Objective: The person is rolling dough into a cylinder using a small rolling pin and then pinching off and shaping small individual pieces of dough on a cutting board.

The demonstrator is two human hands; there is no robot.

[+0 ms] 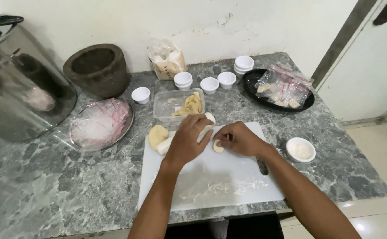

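Dough piece (218, 147), pinched by right grip (237, 138)

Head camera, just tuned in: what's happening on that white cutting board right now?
A person is working dough on the white cutting board, which lies on a grey stone counter. The left hand rests on a pale roller, beside a dough ball. The right hand pinches a small dough piece. Behind the board sits a clear plastic tub with more dough; a small white bowl of flour stands to the right.
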